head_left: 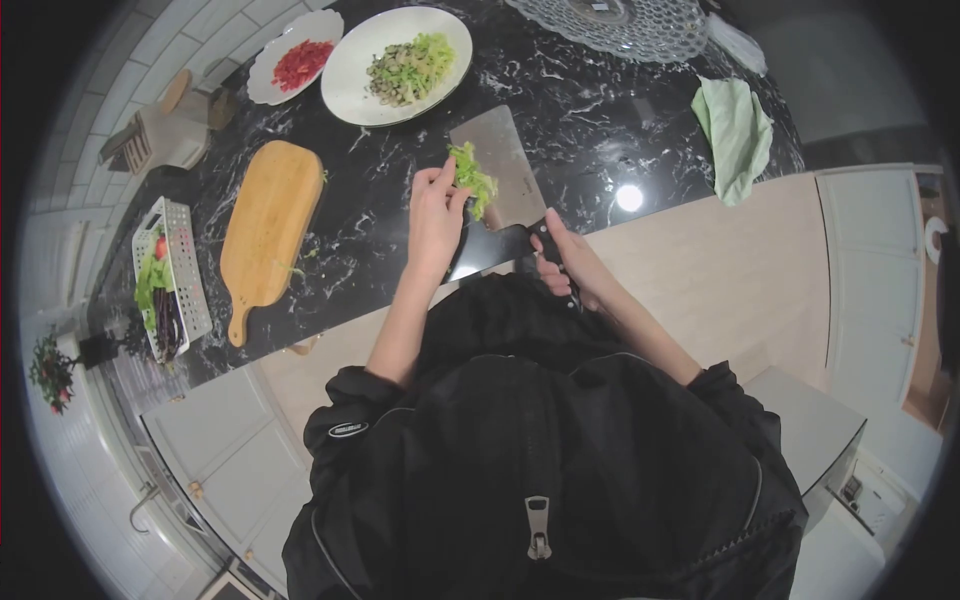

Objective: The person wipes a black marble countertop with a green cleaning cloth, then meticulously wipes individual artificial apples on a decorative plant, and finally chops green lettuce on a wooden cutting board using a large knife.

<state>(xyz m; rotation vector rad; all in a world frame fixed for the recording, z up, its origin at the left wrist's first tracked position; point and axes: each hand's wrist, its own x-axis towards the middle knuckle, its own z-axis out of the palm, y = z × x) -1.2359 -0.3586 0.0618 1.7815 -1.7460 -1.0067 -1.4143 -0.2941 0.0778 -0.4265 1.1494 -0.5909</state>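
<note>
My right hand [572,262] is wrapped round the black handle of a cleaver [502,165], whose broad blade is held flat above the counter. Chopped green vegetable [474,182] lies on the left part of the blade. My left hand [437,212] is at that edge, its fingers bent against the green pieces; whether it pinches any of them is hard to see. Beyond the blade stands a white oval plate [340,75] with chopped light green pieces [428,62] and darker diced bits [388,78] side by side.
A wooden cutting board [268,225] lies to my left, with a white basket [190,265] of vegetables beyond it. A scalloped plate [262,85] carries chopped red pieces [303,65]. A knife block [160,140] stands by the wall. Right are a green cloth [733,140] and a glass dish [625,25].
</note>
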